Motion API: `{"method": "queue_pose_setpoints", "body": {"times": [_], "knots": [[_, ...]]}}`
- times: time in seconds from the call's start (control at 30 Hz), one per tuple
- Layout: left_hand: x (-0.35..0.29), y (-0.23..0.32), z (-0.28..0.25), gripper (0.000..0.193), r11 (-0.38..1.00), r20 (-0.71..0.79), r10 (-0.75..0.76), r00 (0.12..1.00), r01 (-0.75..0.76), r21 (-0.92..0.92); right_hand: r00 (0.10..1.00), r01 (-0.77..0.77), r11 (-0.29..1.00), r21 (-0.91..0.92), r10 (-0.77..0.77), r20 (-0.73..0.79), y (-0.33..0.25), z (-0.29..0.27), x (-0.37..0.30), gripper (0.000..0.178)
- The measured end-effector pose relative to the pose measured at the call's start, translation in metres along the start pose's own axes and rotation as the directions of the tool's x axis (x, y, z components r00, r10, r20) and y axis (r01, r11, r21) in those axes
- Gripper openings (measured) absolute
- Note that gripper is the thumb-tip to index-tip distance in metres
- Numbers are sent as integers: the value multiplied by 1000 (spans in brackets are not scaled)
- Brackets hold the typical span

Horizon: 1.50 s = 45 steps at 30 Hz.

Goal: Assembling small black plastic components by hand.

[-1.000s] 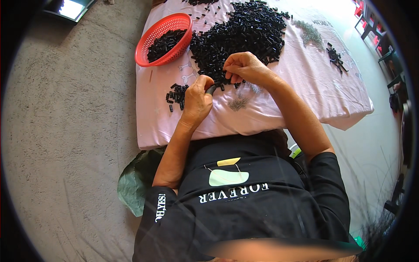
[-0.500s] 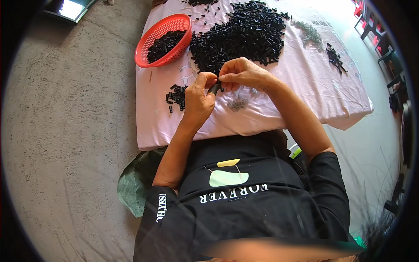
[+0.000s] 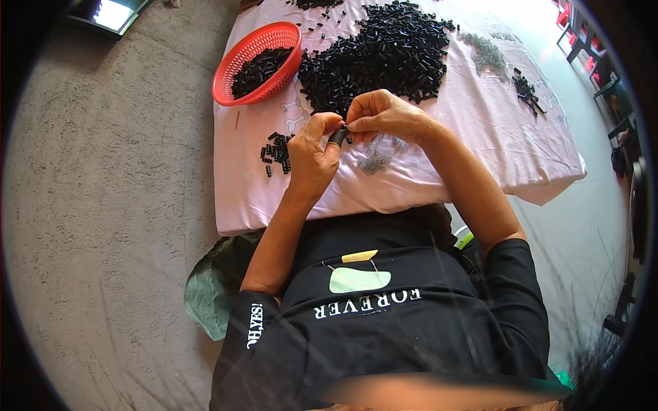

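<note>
White lettering, left fingers and right fingers tight on, apparently, a black piece.

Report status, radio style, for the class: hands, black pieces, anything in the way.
Left hand, right hand together at the fingertips. Anything pinched there too small to make out. Large pile of black pieces close beyond; small black pile left of hands.

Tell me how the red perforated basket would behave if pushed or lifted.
The red perforated basket looks like moulded plastic, so it should probably keep its shape. The small black pieces inside lie loose and would likely shift if it tilted. Its rim appears to reach the left edge of the cloth-covered table, so a leftward push might tip it.
</note>
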State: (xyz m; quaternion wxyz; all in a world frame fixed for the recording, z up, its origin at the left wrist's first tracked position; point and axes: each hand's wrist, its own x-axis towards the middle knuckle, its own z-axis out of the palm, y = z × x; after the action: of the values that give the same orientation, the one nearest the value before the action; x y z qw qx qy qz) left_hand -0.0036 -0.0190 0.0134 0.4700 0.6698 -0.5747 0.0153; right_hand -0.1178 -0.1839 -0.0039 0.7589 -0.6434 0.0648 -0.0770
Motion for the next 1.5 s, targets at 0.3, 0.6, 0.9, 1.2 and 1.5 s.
{"method": "queue_pose_setpoints", "body": {"times": [0.3, 0.6, 0.9, 1.2, 1.5], "knots": [[1, 4, -1, 33, 1000, -24, -3, 1000, 4, 27, 993, 80, 995, 65, -85, 87, 3, -2, -1, 17], [1, -6, 1, 24, 996, -8, -88, 996, 88, -27, 993, 75, 993, 95, -65, -95, -1, -7, 0, 20], [5, -13, 27, 31, 966, 274, 148, 950, -198, 164, 958, 115, 976, 185, -59, -280, 2, -14, 4, 16], [6, -12, 29, 28, 913, 356, 132, 925, -253, 319, 912, 217, 966, 139, -150, -381, 10, -20, 10, 15], [-5, -26, 3, 20, 947, 323, 57, 945, -154, 280, 956, 111, 982, 152, -64, -286, 4, -13, 5, 14]]}}
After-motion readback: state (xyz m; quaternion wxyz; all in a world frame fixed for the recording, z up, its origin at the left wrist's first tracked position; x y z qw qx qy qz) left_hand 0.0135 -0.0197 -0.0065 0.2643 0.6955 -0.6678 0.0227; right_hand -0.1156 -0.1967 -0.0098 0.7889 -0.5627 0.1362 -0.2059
